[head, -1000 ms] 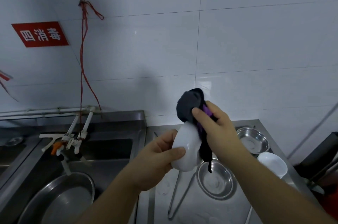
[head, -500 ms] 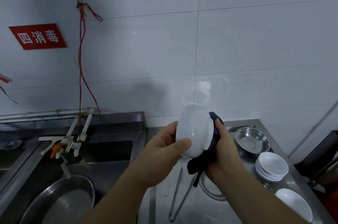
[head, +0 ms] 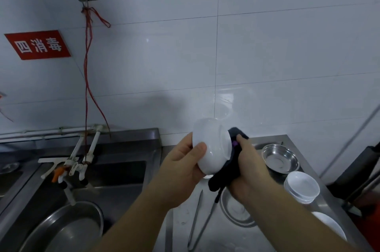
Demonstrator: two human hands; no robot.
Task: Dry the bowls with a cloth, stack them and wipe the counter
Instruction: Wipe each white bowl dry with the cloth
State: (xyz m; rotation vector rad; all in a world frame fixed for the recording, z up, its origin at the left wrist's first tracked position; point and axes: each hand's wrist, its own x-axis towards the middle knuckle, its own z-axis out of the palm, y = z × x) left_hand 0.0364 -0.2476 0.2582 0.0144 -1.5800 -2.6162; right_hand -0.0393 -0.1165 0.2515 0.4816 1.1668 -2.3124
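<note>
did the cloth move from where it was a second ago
Yes. The dark cloth was bunched above the white bowl, against the wall tiles; now it sits lower, pressed to the bowl's right side by the right hand.

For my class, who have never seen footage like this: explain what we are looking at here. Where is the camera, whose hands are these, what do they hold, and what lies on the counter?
There is no machine here. One wide-angle camera sits on a person's head and looks down at their own bare hands. The left hand grips a white bowl turned on its side. The right hand presses a dark cloth against it to dry it. On the steel counter below lie metal tongs, two shallow steel dishes, a stack of white bowls and another white bowl at the right edge. To the left is a sink with a large steel basin.
</note>
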